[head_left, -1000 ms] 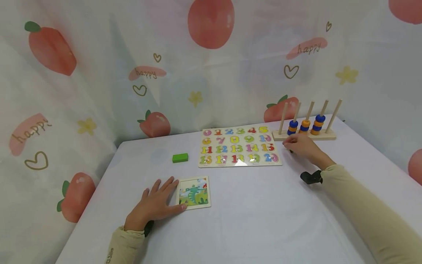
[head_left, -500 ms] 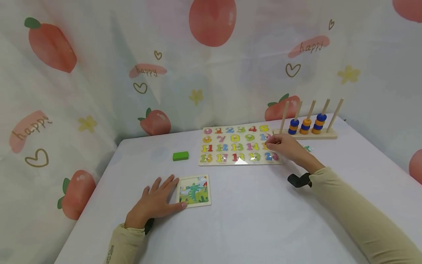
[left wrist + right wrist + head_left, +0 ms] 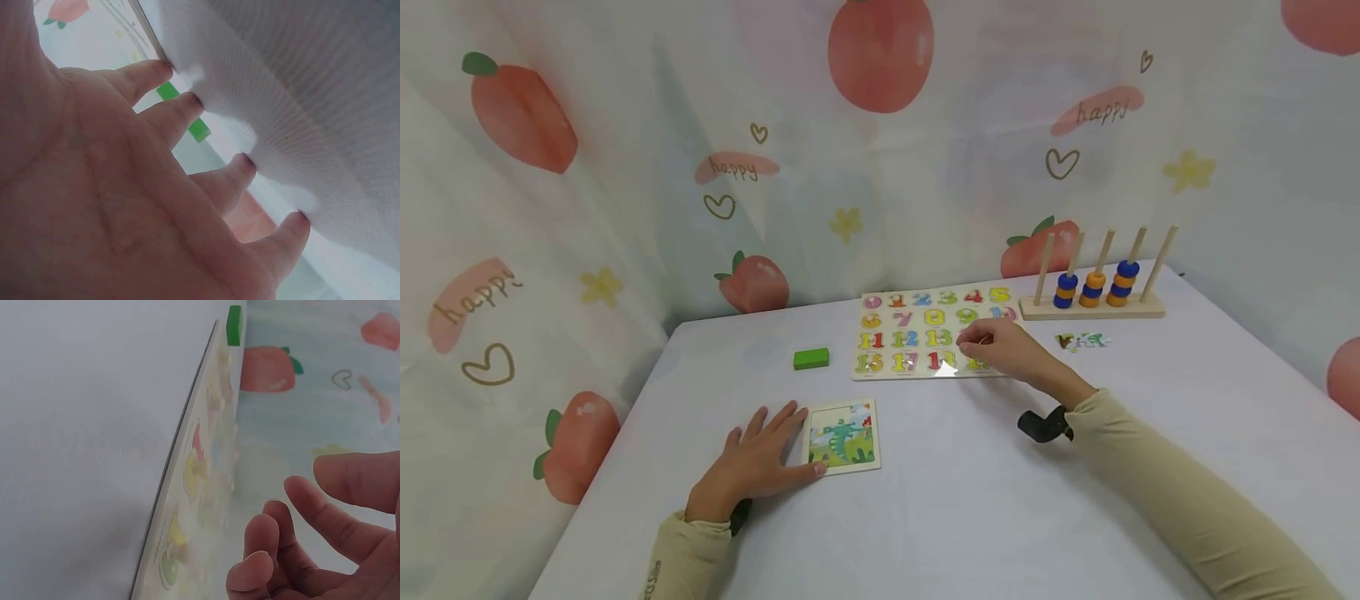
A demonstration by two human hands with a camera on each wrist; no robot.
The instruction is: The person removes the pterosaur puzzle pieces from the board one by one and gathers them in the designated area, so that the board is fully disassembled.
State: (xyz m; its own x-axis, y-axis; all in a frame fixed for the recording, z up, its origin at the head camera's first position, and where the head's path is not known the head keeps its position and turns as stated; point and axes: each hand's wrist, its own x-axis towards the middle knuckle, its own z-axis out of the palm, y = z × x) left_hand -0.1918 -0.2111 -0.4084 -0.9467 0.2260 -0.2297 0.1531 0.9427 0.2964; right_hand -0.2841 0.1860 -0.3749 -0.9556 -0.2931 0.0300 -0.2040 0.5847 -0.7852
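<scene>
My left hand (image 3: 748,462) lies with its fingers spread beside a small framed picture puzzle (image 3: 841,437) of a green dinosaur. Its thumb and a fingertip touch the frame's left side, and part of the puzzle's upper left shows bare backing. In the left wrist view the fingertips (image 3: 247,164) rest against the white table. My right hand (image 3: 1007,346) hovers over the right side of a number board (image 3: 917,329) with bent fingers. In the right wrist view, thumb and index fingertips are close, and nothing shows between them. Some board numbers are hidden under this hand.
A small green block (image 3: 811,358) lies left of the number board. Behind the right hand, loose puzzle pieces (image 3: 1082,341) lie near a wooden bead abacus (image 3: 1093,310) with upright pegs. A printed curtain (image 3: 880,167) rises at the table's back edge.
My right hand has moved left from beside the abacus to above the number board, uncovering the loose puzzle pieces. The left hand stays by the picture puzzle.
</scene>
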